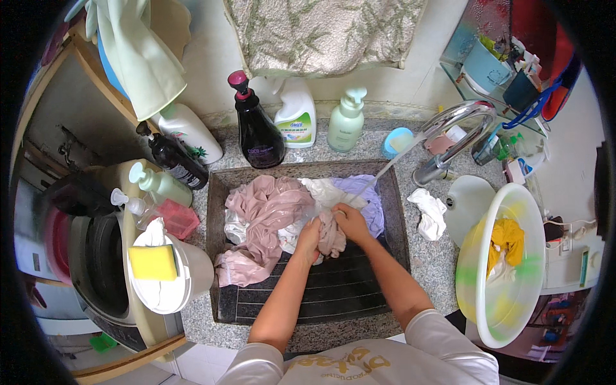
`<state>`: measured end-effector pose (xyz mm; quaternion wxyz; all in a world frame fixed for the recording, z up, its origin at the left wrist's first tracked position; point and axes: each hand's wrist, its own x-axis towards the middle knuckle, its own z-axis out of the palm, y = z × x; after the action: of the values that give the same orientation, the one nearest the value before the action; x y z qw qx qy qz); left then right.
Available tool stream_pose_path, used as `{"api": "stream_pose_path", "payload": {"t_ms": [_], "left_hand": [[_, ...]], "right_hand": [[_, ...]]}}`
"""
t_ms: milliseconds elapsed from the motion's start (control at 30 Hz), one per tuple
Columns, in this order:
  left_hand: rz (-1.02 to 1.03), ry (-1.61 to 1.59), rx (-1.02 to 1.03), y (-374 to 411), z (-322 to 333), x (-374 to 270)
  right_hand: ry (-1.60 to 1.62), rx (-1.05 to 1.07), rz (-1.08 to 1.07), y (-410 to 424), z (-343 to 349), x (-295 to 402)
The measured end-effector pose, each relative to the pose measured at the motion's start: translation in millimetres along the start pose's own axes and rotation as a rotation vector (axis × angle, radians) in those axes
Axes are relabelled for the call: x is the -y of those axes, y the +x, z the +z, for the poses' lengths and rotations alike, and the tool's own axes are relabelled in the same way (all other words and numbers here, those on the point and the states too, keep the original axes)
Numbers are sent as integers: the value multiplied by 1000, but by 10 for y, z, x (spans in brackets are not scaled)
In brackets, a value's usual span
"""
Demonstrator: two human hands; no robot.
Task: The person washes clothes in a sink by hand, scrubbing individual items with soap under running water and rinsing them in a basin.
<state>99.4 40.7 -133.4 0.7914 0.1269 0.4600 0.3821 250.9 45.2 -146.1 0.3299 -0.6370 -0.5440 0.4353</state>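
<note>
Both of my hands are over the dark stone sink [313,298], gripping one bunched wet dusty-pink cloth [332,238]. My left hand [309,236] has it from the left, my right hand [350,221] from the upper right. A stream of water [380,173] runs from the curved chrome faucet [457,139] down close to my hands. Beside my left hand lies a heap of pink fabric [269,207]. White fabric [320,190] and a lavender garment [368,195] sit at the back of the sink.
Bottles, including a black pump bottle [260,130], line the back ledge. At left stands a white bucket [199,269] with a yellow sponge [153,263] on top. A white cloth [428,214] rests right of the sink, near a plastic basin [469,279] holding a yellow cloth [507,240].
</note>
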Motion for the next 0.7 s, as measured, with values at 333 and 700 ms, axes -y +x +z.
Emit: {"api": "stream_pose_path", "payload": {"t_ms": [333,700], "left_hand": [[53,393,-70,-136,-161,126],[50,264,-117,-325,-303,133]], "right_hand": [[812,252,30,561,-1386,1060],[810,225,51,1152,-1382,1887]]}}
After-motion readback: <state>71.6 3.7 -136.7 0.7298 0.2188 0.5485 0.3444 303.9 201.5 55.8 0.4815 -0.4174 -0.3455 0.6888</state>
